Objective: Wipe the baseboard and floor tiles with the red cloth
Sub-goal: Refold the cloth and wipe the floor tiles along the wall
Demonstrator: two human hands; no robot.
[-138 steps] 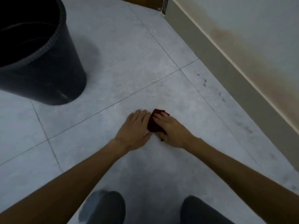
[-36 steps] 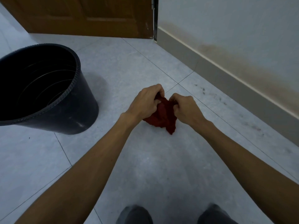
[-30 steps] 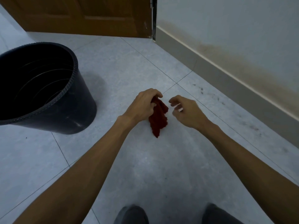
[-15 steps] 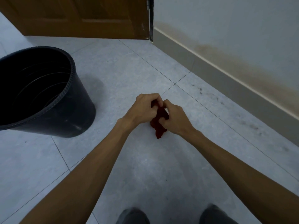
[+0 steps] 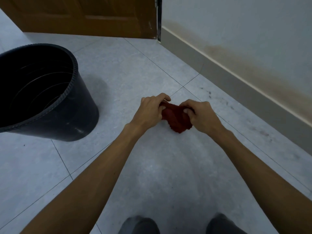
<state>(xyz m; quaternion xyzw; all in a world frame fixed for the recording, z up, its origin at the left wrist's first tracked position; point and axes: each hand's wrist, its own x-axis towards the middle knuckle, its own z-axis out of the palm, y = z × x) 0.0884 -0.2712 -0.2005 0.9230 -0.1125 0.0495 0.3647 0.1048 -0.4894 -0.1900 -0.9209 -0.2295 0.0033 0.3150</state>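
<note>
A black bucket point(image 5: 45, 98) stands on the grey floor tiles point(image 5: 118, 68), well to the left of the red cloth point(image 5: 176, 118). Just left of the cloth, the left hand point(image 5: 150, 112) pinches its left edge with curled fingers. The cloth hangs bunched between both hands, its lower corner drooping toward the tiles; whether it touches them I cannot tell. Just right of the cloth, the right hand point(image 5: 200, 115) grips its right edge. Further right of the cloth, dark scuffs point(image 5: 219, 100) mark the tiles beside the baseboard point(image 5: 236, 88). Beyond the cloth stands a wooden door point(image 5: 87, 16).
</note>
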